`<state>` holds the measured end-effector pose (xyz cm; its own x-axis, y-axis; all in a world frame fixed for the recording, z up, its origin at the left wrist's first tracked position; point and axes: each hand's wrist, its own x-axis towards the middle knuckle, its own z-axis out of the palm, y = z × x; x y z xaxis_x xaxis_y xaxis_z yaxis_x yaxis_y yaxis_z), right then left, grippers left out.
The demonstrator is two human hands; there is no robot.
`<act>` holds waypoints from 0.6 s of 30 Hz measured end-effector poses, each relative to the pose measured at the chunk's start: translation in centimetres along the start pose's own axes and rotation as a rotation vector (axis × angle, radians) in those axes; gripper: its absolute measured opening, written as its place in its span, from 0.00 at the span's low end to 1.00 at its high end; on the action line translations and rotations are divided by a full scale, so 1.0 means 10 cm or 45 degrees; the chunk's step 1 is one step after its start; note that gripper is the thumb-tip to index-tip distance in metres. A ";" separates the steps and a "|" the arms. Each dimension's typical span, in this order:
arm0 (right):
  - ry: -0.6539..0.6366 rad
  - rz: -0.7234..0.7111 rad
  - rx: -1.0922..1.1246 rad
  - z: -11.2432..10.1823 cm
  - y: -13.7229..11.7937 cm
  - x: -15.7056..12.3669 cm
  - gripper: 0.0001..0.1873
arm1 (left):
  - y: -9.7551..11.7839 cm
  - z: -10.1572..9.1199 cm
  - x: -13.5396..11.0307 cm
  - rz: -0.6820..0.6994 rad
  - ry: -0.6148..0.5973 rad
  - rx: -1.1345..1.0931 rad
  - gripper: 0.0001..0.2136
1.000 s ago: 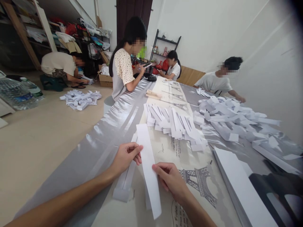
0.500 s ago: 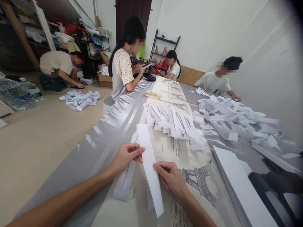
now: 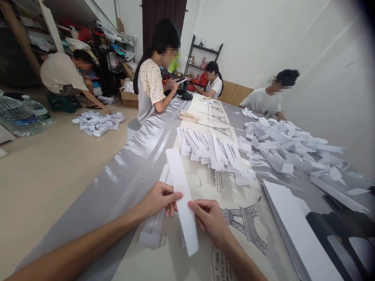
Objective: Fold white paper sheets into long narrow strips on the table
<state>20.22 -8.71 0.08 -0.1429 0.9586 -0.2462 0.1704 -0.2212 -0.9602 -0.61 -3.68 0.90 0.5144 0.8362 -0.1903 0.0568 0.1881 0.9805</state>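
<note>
Pinches a long white paper strip (image 3: 187, 226) by opposite edges with left hand (image 3: 162, 200) and right hand (image 3: 210, 219), above cream tower-printed table covering (image 3: 164, 265).

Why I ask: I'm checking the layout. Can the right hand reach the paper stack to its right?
Probably yes: only flat printed cover seems to lie between the right hand and the paper stack. It holds a white strip, though, so likely must let go first.

The left hand (image 3: 158, 201) is pinching, its thumb (image 3: 174, 197) lying over curled fingers (image 3: 168, 211). The right hand (image 3: 211, 216) is pinching likewise nearby, while both forearms (image 3: 88, 242) are slanting inward.
</note>
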 end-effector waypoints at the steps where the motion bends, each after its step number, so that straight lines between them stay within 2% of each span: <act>1: -0.002 0.005 0.014 0.00 0.00 0.00 0.22 | 0.01 0.00 0.00 -0.002 -0.005 -0.001 0.22; 12: -0.050 0.092 0.040 -0.03 -0.01 -0.02 0.25 | 0.01 -0.06 0.01 0.015 0.044 -0.048 0.23; 18: -0.065 0.106 0.021 -0.04 -0.01 0.00 0.22 | 0.02 -0.12 0.06 0.046 0.129 -0.052 0.24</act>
<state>20.65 -8.66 0.22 -0.1782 0.9265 -0.3315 0.1679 -0.3034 -0.9380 -1.30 -2.56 0.90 0.4266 0.8900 -0.1609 0.0036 0.1762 0.9844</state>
